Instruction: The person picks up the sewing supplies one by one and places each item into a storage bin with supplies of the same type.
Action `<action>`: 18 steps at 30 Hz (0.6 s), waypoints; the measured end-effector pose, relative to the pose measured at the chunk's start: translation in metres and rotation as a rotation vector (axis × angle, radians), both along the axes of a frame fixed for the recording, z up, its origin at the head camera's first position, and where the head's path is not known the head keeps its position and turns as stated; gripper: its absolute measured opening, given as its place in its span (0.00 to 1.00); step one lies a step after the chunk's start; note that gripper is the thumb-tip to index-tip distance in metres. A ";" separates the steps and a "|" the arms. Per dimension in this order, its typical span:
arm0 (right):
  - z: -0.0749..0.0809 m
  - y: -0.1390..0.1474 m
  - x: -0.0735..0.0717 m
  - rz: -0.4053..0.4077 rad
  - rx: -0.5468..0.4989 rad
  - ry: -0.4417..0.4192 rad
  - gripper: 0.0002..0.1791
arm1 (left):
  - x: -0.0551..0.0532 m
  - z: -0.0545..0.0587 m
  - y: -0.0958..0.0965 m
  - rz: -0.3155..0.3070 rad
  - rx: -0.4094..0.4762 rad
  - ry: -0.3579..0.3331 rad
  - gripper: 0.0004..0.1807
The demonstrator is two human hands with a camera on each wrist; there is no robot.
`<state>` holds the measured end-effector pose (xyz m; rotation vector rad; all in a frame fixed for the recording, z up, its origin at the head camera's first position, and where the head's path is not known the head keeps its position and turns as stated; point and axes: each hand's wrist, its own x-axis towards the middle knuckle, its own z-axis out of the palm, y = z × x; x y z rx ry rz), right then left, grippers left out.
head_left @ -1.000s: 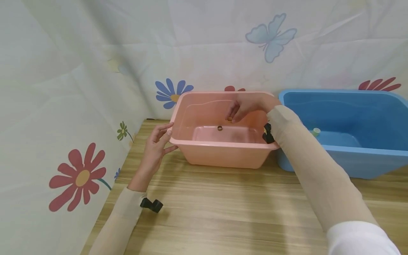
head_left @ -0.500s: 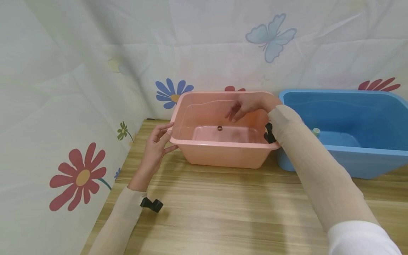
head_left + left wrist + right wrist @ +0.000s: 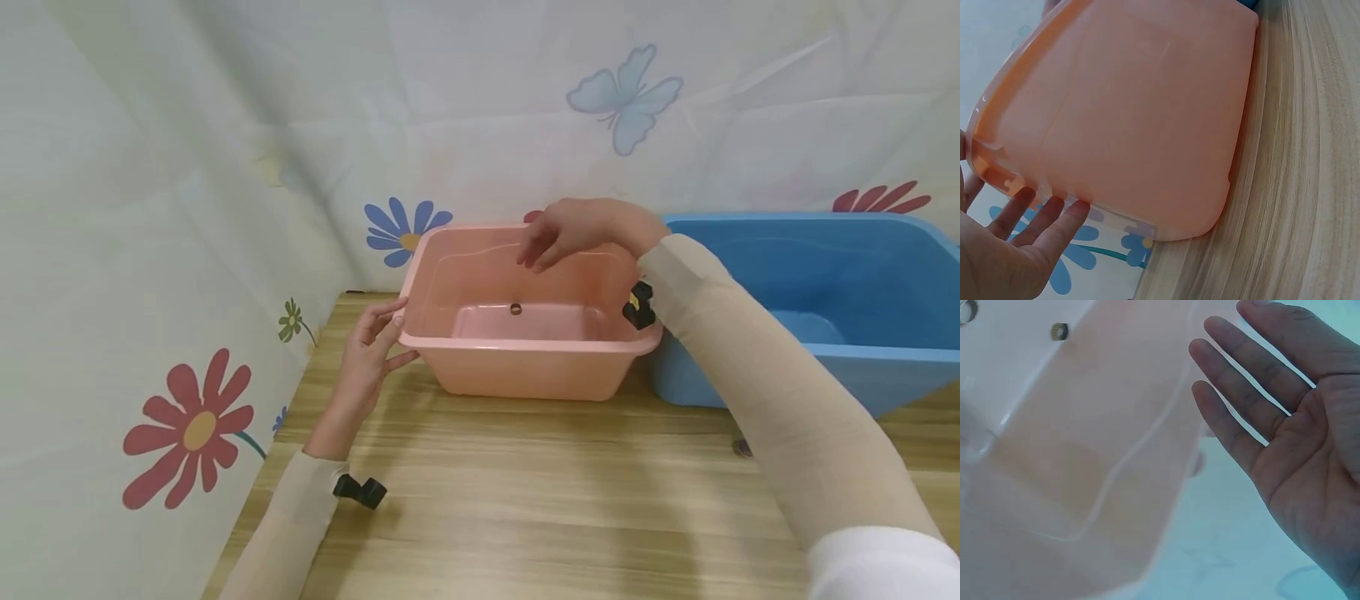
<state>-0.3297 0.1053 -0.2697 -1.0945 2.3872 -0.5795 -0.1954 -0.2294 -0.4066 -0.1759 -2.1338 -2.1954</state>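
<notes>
My left hand (image 3: 363, 354) grips the left rim of the pink plastic tub (image 3: 525, 371). In the left wrist view, fingertips (image 3: 1079, 209) press against the tub's outer wall beneath the rim. My right hand (image 3: 573, 233) hovers over the tub's back part, fingers relaxed and apart, holding nothing; its bare palm shows in the right wrist view. Inside the tub lies a small gold-coloured ring (image 3: 515, 309). From the right wrist camera, a ribbed gold ring (image 3: 1059, 331) and part of another ring (image 3: 967, 311) are visible on the tub's floor.
A blue plastic tub (image 3: 885, 371) stands right of the pink one, partly hidden by my right arm. A small round dark object (image 3: 742, 448) lies on the wooden table (image 3: 525, 492) beside that sleeve. A flower-printed cloth (image 3: 480, 117) hangs behind.
One second ago my right fingers pinched a gold ring; half a second ago it was gone from them. Since then the right hand has risen. The left hand keeps its hold.
</notes>
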 end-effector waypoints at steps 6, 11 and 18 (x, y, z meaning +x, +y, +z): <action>0.019 0.000 0.009 0.064 -0.013 0.047 0.17 | -0.001 0.000 0.001 0.009 0.010 0.004 0.22; 0.028 0.002 0.018 0.077 -0.043 0.090 0.17 | -0.002 0.000 -0.001 0.015 0.004 0.007 0.22; 0.033 0.000 0.031 0.051 -0.080 0.133 0.14 | -0.003 0.002 -0.001 0.020 0.007 0.017 0.22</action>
